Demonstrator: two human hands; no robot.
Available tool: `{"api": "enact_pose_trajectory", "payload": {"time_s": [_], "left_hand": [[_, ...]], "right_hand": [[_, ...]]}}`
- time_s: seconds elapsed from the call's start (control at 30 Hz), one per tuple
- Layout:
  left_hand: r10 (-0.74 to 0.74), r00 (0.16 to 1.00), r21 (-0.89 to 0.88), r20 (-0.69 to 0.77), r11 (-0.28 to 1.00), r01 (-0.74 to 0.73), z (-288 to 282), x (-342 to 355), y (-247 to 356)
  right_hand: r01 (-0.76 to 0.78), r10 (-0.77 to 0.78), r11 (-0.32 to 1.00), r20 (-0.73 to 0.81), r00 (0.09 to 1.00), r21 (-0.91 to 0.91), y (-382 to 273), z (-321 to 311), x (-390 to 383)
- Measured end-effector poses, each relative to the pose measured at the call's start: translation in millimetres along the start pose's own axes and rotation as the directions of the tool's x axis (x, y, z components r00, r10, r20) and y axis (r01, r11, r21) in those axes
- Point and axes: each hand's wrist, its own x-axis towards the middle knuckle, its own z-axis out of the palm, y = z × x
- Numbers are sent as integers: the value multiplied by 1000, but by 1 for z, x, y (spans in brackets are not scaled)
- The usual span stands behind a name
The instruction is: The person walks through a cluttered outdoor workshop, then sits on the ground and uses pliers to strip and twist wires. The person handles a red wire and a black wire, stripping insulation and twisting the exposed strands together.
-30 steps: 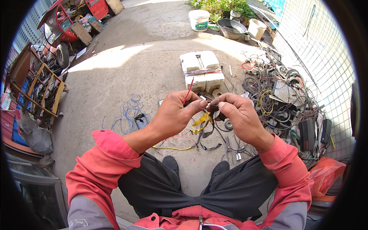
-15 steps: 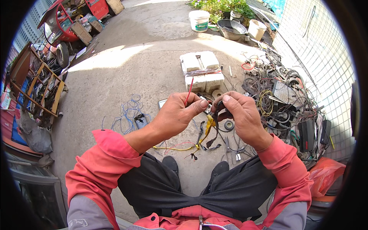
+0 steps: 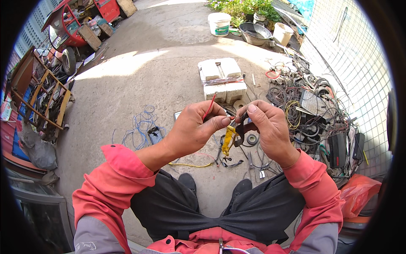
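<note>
My left hand (image 3: 192, 129) is closed in a pinch on a red wire (image 3: 209, 106), whose free end sticks up past the index finger. Facing it, my right hand (image 3: 270, 131) pinches a black strip or lead of a wire harness; its exact kind is partly hidden by the fingers. The fingertips of both hands nearly meet, with a small reddish wire end between them. Just below hangs the harness's yellow-taped section (image 3: 227, 140). Dark leads with small black connectors (image 3: 233, 163) lie on the ground under it.
A roll of black tape (image 3: 252, 139) and pliers-like tools (image 3: 251, 163) lie below my right hand. Ahead stands a white foam block (image 3: 224, 93). Tangled cables (image 3: 292, 114) heap up at the right beside a wire-mesh fence (image 3: 359, 63). Blue wire (image 3: 141, 125) lies at the left.
The yellow-taped section has turned and hangs more upright, and its lower leads have shifted. The red wire leans further right. Both hands stay in nearly the same place.
</note>
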Motion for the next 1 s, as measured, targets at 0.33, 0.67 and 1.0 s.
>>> {"api": "enact_pose_trajectory", "payload": {"time_s": [0.33,0.67,1.0], "left_hand": [[11,1000,10,-5,1000,-11,1,-3,2],[29,998,7,-58,1000,-29,2,-3,2],[23,999,14,-46,1000,-22,3,-4,0]], "right_hand": [[26,-26,1000,0,1000,9,-1,1,0],[-21,22,999,40,999,-29,0,-1,-2],[-17,19,986,9,1000,-166,-6,-15,-2]]}}
